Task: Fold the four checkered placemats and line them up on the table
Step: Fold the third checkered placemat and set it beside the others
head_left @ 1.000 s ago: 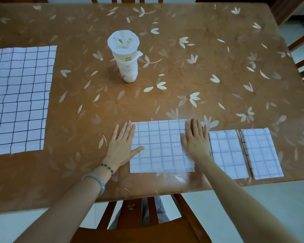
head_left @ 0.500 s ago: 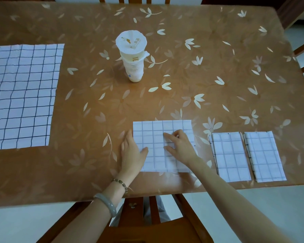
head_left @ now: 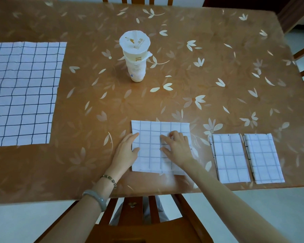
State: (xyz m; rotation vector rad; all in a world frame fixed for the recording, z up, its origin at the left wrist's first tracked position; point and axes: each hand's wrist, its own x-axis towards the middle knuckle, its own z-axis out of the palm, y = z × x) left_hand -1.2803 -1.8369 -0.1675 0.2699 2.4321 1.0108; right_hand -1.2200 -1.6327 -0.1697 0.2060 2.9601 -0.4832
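A: Through the head view, found the task's cloth where?

B: Spotted the half-done mat (head_left: 147, 128) flat near the front edge of the worktop (head_left: 218, 71), under both hands. Placed the left folded mat (head_left: 230, 158) near its right side, and the right folded mat (head_left: 265, 158) just beside that, parted by a thin gap. Noted the flat mat (head_left: 21, 92) well apart at the far left, partly cut off by the frame.

A: Made what of the hands?

B: Read the left hand (head_left: 126, 149) as straight-fingered, fingers together, pressing the half-done mat's left edge. Read the right hand (head_left: 177, 148) as curled, seemingly pinching a layer of that mat near its middle. Could not tell how much cloth.

A: Feared what from here?

B: Feared a skewed fold: dragging the whole mat by pulling the pinched layer with only one edge pinned, or creasing off the grid lines and ending with a width unlike the folded pair. Feared also sweeping into the left folded mat and spoiling the row. Judged the cup (head_left: 135, 55) too far off to matter.

A: Counted how many?

B: Counted four mats: two folded, one half-done, one flat. Counted one cup, two hands, plus a bangle (head_left: 95, 199) and a bead bracelet (head_left: 110, 178) on the left wrist.
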